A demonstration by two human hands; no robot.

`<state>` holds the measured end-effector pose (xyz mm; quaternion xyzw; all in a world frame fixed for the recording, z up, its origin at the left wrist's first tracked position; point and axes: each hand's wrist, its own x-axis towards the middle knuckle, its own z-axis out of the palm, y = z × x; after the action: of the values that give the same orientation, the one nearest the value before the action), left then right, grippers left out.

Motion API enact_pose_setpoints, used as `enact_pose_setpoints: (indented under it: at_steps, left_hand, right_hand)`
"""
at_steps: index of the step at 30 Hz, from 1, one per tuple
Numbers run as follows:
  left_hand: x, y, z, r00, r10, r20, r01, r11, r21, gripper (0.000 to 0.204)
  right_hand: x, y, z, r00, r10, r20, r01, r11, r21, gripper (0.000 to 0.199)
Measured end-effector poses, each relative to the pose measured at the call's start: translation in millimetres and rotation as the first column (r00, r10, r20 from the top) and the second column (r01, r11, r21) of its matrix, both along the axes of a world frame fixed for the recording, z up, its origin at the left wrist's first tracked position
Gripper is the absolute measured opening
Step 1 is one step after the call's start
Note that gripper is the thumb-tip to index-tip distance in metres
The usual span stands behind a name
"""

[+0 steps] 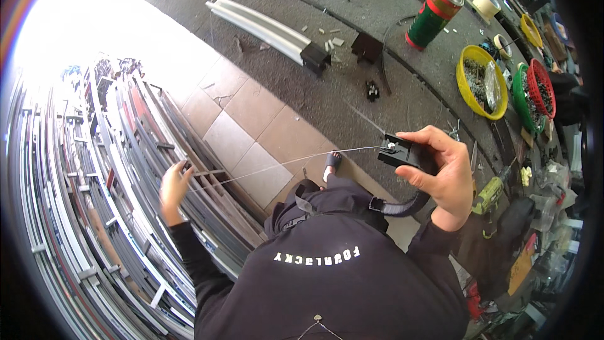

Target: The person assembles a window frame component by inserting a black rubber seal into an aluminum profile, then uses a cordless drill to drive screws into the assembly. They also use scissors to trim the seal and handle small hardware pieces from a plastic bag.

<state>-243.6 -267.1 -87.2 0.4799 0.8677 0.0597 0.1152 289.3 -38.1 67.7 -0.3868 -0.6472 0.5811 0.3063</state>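
Observation:
My right hand (445,176) grips a small black block-shaped fitting (395,152) between thumb and fingers, above the bench edge. From the fitting a thin pale cord (302,158) runs taut down to the left. At its other end is my left hand (173,190), its fingers pinched together over the racked metal profiles. A second thin strand (365,116) leaves the fitting toward the bench. Below my right hand curves a dark flat strip (406,206); where it ends behind the hand is hidden.
On the bench lie a white and black metal profile (270,34), a dark bracket (367,46) and a spray can (434,16). Yellow (462,88), green (520,104) and red baskets (546,79) hold small hardware. A power drill (491,195) rests at right. Long profiles (107,214) fill the left.

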Motion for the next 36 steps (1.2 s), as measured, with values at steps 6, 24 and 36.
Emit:
enact_pose_setpoints:
  at_steps: [6,24,36]
  left_hand:
    - [245,213,77,0.428,-0.739,0.519,0.485,0.673,0.558,0.047]
    - [45,340,201,0.199,-0.946,0.255,0.130,0.283,0.950,0.027]
    - [29,396,200,-0.337,-0.771,0.540,0.856,-0.012,0.517,0.055]
  right_hand:
    - [-21,19,-10,0.989,-0.150,-0.010,0.146,0.974,-0.176,0.053]
    - [-129,53,-65,0.796,-0.534,0.283,0.559,0.829,-0.008,0.044]
    - [-162,70,-103,0.743,-0.586,0.323,0.598,0.798,0.072,0.042]
